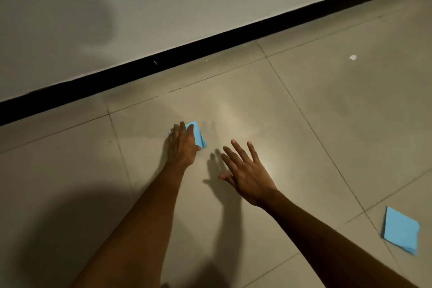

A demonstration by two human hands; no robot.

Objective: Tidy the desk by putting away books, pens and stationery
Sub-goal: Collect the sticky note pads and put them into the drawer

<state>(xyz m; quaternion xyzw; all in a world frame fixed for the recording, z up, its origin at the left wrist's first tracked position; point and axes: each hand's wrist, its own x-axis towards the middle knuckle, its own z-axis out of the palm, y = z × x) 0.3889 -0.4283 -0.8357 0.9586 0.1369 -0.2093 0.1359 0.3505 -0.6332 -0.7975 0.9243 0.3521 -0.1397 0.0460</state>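
A small pad of light blue sticky notes (pixel 200 134) lies on the tiled floor near the middle of the view. My left hand (pixel 181 145) rests flat on top of it, fingers laid over the pad and thumb at its near edge, covering most of it. My right hand (pixel 245 170) hovers just to the right, palm down, fingers spread, holding nothing. A second light blue pad (pixel 400 229) lies on the floor at the lower right, well apart from both hands.
The beige tiled floor (pixel 304 112) meets a white wall (pixel 163 7) along a black skirting board (pixel 210 47). A small white scrap (pixel 353 57) lies at the upper right. My shadow darkens the lower left.
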